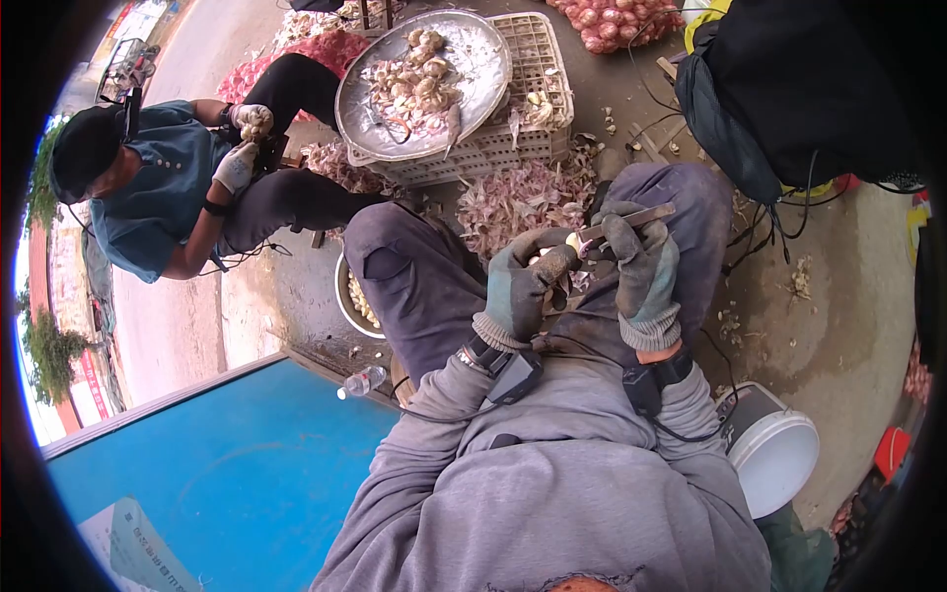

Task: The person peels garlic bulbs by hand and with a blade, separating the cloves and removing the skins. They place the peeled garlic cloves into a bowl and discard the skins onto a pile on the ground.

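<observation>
Meeting between the two gloved hands, a garlic piece [574, 242] and a narrow knife [655, 213] fix the central relation. The garlic lies at the fingertips of the left hand [523, 284], just left of the right hand [646, 268]; the left hand is the nearer, its fingers closed around the piece. The right hand grips the knife, whose long axis runs roughly left to right, the left end at the garlic, the right end angled slightly toward the far side. The left hand stands just right of the left leg [409, 281], fingers curled toward the right; the right hand is raised over the right leg [695, 237], fingers pointing far and left. Farther off, garlic skins [518, 202] lie heaped beside a plastic crate [538, 74].
</observation>
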### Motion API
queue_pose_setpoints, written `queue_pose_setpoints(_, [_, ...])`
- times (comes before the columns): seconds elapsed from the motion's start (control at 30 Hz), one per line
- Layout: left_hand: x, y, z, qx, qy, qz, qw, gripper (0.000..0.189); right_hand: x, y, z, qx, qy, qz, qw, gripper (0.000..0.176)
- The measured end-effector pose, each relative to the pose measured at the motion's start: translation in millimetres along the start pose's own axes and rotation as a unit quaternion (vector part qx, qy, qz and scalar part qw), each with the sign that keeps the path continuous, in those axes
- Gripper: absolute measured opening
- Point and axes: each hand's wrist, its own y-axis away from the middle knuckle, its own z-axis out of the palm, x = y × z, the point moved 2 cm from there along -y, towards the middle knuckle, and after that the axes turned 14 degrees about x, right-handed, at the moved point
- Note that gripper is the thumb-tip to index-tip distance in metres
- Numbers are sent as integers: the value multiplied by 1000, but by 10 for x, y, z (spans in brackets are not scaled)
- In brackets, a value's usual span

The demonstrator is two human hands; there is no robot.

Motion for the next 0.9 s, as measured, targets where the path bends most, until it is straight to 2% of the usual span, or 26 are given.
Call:
queue_pose_setpoints(0.13, [-39, -20, -27, 2, -30, -8, 1000, 28, 55, 15, 27, 14, 0, -16, 1000, 35])
queue_pose_setpoints(0.23, [-59, -23, -69, -39, 18, -10, 999, 30, 91, 35, 14, -11, -16, 6, 1000, 33])
queue_pose_setpoints(0.3, [-42, -29, -75, -28, -63, 88, 994, 31, 107, 16, -28, -20, -56, 82, 995, 30])
queue_pose_setpoints(0.4, [-83, -92, -134, -54, -34, 76, 995, 32, 98, -53, -85, 4, -45, 62, 997, 34])
queue_pose_setpoints(0.43, [-91, -86, -151, -54, -34, 76, 995, 32, 71, -51, -119, 6, -53, 89, 995, 34])
queue_pose_setpoints(0.63, [-14, -63, -96, -37, -119, 98, 987, 33, -60, -3, -90, -43, 32, 8, 999, 31])
queue_pose_setpoints(0.73, [-29, -45, -82, -33, -130, 94, 986, 32, -58, 38, -78, -59, 46, -8, 997, 31])
queue_pose_setpoints(0.8, [12, 17, 1, -32, 4, -9, 999, 32, -40, 29, -49, -50, 72, -38, 995, 28])
queue_pose_setpoints(0.83, [-99, -43, -89, -33, -21, -16, 999, 31, -64, 14, -86, -60, 106, -13, 992, 23])
queue_pose_setpoints(0.87, [-191, -92, -117, -23, -94, 115, 989, 29, -81, 39, -15, -41, 106, -20, 993, 20])
queue_pose_setpoints(0.9, [-275, -136, -148, -42, -90, 149, 984, 28, -43, -12, -53, -70, 104, -28, 992, 23])
